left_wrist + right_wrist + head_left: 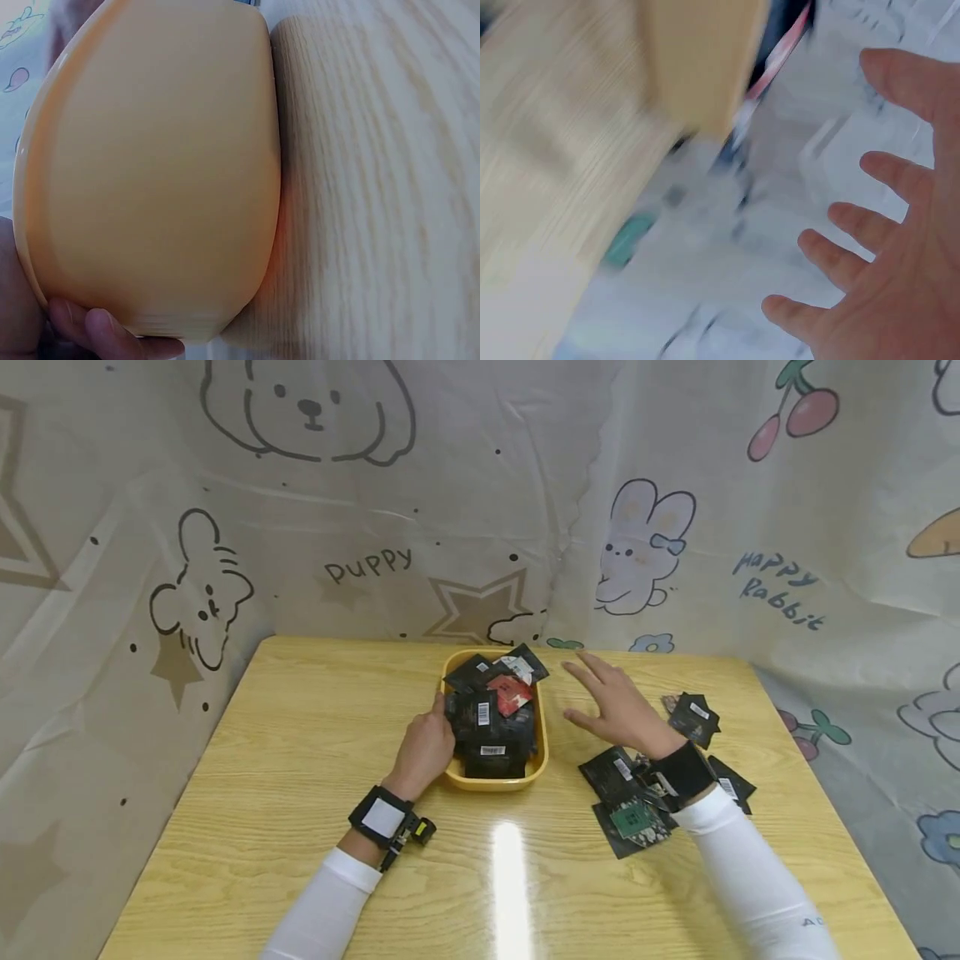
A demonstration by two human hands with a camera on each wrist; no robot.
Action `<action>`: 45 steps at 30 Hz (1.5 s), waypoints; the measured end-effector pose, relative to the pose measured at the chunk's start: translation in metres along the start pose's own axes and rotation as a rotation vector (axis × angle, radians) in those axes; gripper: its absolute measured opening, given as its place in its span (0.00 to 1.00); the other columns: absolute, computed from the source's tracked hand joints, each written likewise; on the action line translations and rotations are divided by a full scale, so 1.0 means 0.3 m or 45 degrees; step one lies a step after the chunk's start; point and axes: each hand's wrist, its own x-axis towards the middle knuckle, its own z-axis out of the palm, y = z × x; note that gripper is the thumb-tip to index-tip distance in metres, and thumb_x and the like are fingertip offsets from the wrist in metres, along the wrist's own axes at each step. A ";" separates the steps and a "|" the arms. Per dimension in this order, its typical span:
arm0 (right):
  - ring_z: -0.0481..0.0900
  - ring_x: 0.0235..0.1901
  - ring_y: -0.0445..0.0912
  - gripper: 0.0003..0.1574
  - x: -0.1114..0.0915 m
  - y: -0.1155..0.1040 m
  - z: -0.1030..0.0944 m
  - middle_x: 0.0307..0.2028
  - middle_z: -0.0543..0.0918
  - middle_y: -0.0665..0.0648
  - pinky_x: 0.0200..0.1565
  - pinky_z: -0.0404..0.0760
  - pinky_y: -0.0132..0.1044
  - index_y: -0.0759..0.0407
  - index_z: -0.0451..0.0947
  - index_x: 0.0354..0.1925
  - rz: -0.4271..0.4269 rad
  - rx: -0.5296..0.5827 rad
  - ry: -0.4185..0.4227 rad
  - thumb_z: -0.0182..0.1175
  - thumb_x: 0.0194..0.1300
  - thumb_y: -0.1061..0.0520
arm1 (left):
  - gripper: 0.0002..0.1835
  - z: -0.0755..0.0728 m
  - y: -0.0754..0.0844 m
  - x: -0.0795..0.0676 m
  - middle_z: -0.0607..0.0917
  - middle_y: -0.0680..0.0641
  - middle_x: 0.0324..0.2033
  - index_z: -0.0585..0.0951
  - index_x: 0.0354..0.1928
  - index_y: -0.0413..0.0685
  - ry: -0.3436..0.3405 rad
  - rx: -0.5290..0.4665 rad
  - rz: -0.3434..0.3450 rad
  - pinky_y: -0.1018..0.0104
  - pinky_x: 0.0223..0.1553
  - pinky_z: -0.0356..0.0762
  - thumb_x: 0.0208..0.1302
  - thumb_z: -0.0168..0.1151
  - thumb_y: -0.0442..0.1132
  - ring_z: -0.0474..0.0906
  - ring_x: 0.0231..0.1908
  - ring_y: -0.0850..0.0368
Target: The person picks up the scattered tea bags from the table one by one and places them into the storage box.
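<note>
A yellow plastic basin (497,785) stands on the table, heaped with black packets (477,714); a red packet (510,694) lies on top. My left hand (422,752) holds the basin's left side. In the left wrist view its fingers (112,334) curl under the rim against the basin wall (157,172). To the right of the basin, my right hand (617,706) hovers with fingers spread, holding nothing. The right wrist view shows its fingers (836,259) apart from the blurred basin (701,67).
On the right lie loose black packets (609,774), a green-labelled packet (632,818) and a small far-right pile (693,717), partly under my right forearm. The wooden table (315,710) meets a printed cloth (360,510) at its back and sides.
</note>
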 end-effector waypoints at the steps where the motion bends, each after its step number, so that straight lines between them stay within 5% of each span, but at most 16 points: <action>1: 0.47 0.65 0.60 0.48 -0.024 0.049 -0.005 0.69 0.47 0.62 0.60 0.48 0.62 0.51 0.50 0.70 0.055 -0.011 -0.003 0.59 0.59 0.39 | 0.26 -0.001 -0.001 0.001 0.79 0.37 0.25 0.61 0.62 0.28 0.013 0.004 0.008 0.57 0.18 0.73 0.63 0.46 0.31 0.73 0.20 0.54; 8: 0.46 0.62 0.70 0.55 -0.233 0.375 0.011 0.67 0.45 0.73 0.55 0.52 0.69 0.57 0.44 0.71 0.444 0.012 -0.091 0.60 0.57 0.37 | 0.27 -0.001 -0.003 -0.001 0.76 0.44 0.20 0.58 0.64 0.29 -0.042 -0.015 -0.040 0.62 0.14 0.67 0.64 0.45 0.31 0.69 0.17 0.57; 15: 0.46 0.60 0.73 0.60 -0.350 0.495 0.039 0.65 0.44 0.77 0.54 0.53 0.70 0.63 0.42 0.70 0.668 0.110 -0.296 0.59 0.56 0.34 | 0.27 0.000 0.009 0.002 0.73 0.47 0.17 0.58 0.65 0.30 -0.065 -0.016 -0.056 0.64 0.12 0.63 0.65 0.45 0.32 0.67 0.15 0.58; 20: 0.51 0.59 0.73 0.54 -0.351 0.506 0.032 0.63 0.51 0.78 0.53 0.57 0.69 0.64 0.48 0.69 0.623 0.115 -0.382 0.57 0.59 0.36 | 0.27 -0.004 0.014 0.005 0.72 0.47 0.16 0.57 0.65 0.30 -0.067 -0.023 -0.072 0.65 0.11 0.61 0.65 0.44 0.32 0.67 0.14 0.59; 27: 0.56 0.58 0.71 0.40 -0.332 0.474 0.044 0.62 0.57 0.76 0.53 0.59 0.67 0.61 0.54 0.68 0.567 0.097 -0.379 0.55 0.61 0.53 | 0.26 -0.002 0.012 0.005 0.73 0.47 0.18 0.58 0.64 0.30 -0.048 -0.018 -0.054 0.65 0.12 0.63 0.64 0.44 0.32 0.68 0.15 0.58; 38: 0.61 0.58 0.64 0.30 -0.234 0.376 0.097 0.62 0.63 0.68 0.54 0.62 0.62 0.56 0.59 0.67 0.408 0.238 -0.306 0.43 0.72 0.46 | 0.26 0.013 -0.002 0.003 0.78 0.41 0.22 0.59 0.63 0.28 -0.018 0.000 -0.018 0.60 0.15 0.69 0.63 0.45 0.31 0.71 0.18 0.56; 45: 0.75 0.43 0.54 0.22 -0.160 0.297 0.087 0.53 0.75 0.65 0.42 0.73 0.52 0.61 0.66 0.61 0.206 0.133 -0.129 0.46 0.70 0.62 | 0.26 0.006 0.000 0.000 0.76 0.44 0.19 0.59 0.63 0.28 -0.022 0.001 -0.015 0.63 0.14 0.67 0.63 0.44 0.31 0.70 0.16 0.57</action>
